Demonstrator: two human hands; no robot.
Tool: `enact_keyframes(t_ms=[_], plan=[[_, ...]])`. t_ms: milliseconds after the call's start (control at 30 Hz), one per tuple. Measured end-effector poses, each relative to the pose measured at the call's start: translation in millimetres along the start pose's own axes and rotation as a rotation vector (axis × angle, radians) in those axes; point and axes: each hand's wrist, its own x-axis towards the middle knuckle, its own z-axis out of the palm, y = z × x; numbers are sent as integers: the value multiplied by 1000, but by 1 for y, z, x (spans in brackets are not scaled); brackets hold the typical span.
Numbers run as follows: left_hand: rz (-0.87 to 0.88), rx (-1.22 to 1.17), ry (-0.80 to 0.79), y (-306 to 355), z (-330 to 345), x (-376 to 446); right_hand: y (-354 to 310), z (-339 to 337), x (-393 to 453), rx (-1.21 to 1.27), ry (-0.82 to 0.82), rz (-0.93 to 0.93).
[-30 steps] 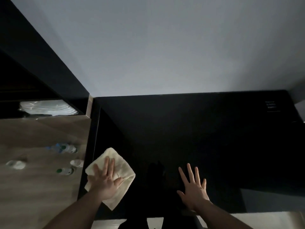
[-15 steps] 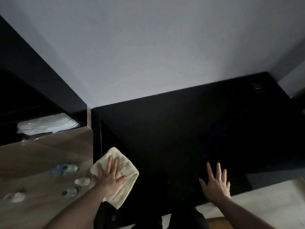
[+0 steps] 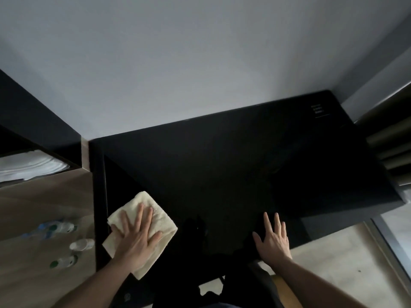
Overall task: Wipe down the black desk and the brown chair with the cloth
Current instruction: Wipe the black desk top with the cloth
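The black desk (image 3: 233,165) fills the middle of the view, set against a pale wall. A folded cream cloth (image 3: 160,215) lies flat on its near left corner. My left hand (image 3: 133,238) presses palm-down on the cloth with fingers spread. My right hand (image 3: 272,240) rests flat and empty on the desk's near edge, fingers apart. A sliver of the brown chair (image 3: 287,290) shows below the desk edge, between my forearms; most of it is hidden.
A wooden counter (image 3: 44,207) adjoins the desk on the left, with several small water bottles (image 3: 57,226) and an upturned glass (image 3: 81,244). Folded white towels (image 3: 29,166) sit in a dark shelf above. Curtain folds (image 3: 391,152) hang at right. Beige floor (image 3: 333,263) lies beyond.
The view has swung toward the right, showing the desk's right end and the curtain. My left hand stays pressed on the cloth at the near left corner; my right hand has slid right along the near edge.
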Motion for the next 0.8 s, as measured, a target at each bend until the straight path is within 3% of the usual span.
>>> enact_keyframes(t_ms=[333, 400, 533, 700, 800], plan=[[174, 117, 71, 98, -16, 35, 79, -75, 79, 1, 137, 41], [161, 128, 100, 158, -13, 55, 120, -99, 114, -28, 123, 4], [132, 138, 102, 209, -24, 61, 142, -102, 124, -122, 147, -167], [77, 100, -17, 284, -26, 75, 181, -116, 147, -211, 113, -329], [12, 34, -105, 308, -36, 76, 186, -119, 152, -258, 69, -336]])
